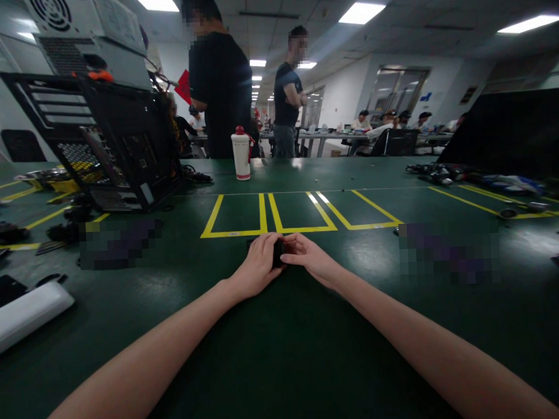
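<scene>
Both my hands meet at a small black block-like object (278,254) on the green table (286,357). My left hand (261,266) wraps over its top and left side and covers most of it. My right hand (307,254) pinches at its right edge, thumb and fingers close together. What kind of object it is, I cannot make out. Just beyond my hands, yellow tape outlines (303,229) mark three boxes on the tabletop.
An open black computer case (119,142) stands at the back left with a grey power supply (109,25) on it. A white bottle (242,154) with a red lid stands beyond the tape. A white object (29,316) lies left; a dark monitor (512,131) is right. People (221,82) stand behind.
</scene>
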`<state>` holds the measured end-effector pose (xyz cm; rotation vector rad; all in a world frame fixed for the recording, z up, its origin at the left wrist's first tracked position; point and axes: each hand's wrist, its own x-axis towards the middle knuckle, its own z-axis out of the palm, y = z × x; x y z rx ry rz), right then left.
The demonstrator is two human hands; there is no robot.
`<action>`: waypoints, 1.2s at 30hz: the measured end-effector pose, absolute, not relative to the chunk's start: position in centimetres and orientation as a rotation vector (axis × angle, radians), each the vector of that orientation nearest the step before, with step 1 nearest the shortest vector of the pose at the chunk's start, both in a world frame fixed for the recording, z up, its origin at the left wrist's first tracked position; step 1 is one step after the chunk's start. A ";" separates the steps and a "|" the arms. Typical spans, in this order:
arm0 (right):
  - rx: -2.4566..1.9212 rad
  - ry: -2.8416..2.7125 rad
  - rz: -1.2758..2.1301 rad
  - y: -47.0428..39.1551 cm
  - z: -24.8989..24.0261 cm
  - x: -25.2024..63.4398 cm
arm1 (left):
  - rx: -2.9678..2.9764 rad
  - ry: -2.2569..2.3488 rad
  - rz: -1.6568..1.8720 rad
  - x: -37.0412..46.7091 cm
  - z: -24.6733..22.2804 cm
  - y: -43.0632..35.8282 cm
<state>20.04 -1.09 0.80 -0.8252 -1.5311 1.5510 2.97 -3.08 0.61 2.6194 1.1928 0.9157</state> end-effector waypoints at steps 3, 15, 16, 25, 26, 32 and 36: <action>-0.794 -1.542 1.578 -1.1 0.9 20.2 | 2.619 1.195 0.922 3.0 0.5 -3.0; -0.853 -1.406 1.530 -0.8 0.5 19.3 | 2.650 1.180 0.969 3.1 0.2 -2.7; -0.854 -1.411 1.539 -0.8 0.5 19.4 | 2.646 1.182 0.965 3.1 0.1 -2.7; -0.802 -1.496 1.563 -1.1 0.8 20.0 | 2.611 1.171 0.958 3.1 0.4 -3.0; -0.807 -1.487 1.556 -1.0 0.8 20.0 | 2.613 1.170 0.960 3.1 0.4 -3.0; -0.839 -1.428 1.530 -0.8 0.5 19.6 | 2.595 1.185 0.933 2.9 0.5 -3.1; -0.855 -1.448 1.557 -0.8 0.7 19.6 | 2.596 1.188 0.934 2.9 0.4 -3.0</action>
